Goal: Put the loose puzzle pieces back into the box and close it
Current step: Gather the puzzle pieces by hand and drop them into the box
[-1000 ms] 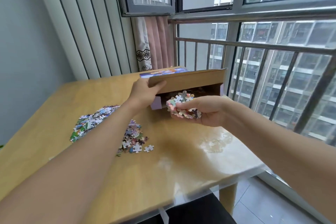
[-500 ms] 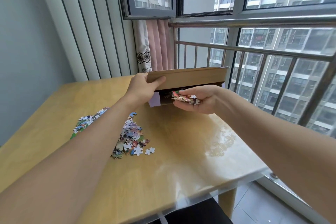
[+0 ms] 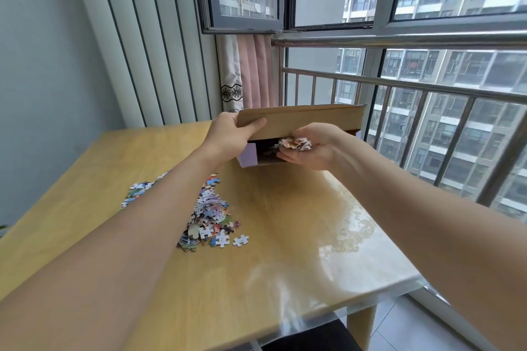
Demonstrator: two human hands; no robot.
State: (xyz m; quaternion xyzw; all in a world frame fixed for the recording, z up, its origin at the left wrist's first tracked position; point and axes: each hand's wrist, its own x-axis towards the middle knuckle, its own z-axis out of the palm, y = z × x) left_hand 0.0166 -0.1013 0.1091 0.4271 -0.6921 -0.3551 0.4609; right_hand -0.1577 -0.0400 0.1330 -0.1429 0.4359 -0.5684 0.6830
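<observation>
Brown cardboard puzzle box: interior dark, contents unreadable. Left hand fingers hidden behind the raised flap (thumb shows). Left forearm covers part of the colourful loose puzzle pieces. Pale wooden table cut off at left edge.

Left hand lifts flap; right hand cups pieces.

No readable text, labels or numbers anywhere.

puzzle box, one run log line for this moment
left hand: holds box flap up | right hand: handful of pieces at opening | pile: on table
</observation>
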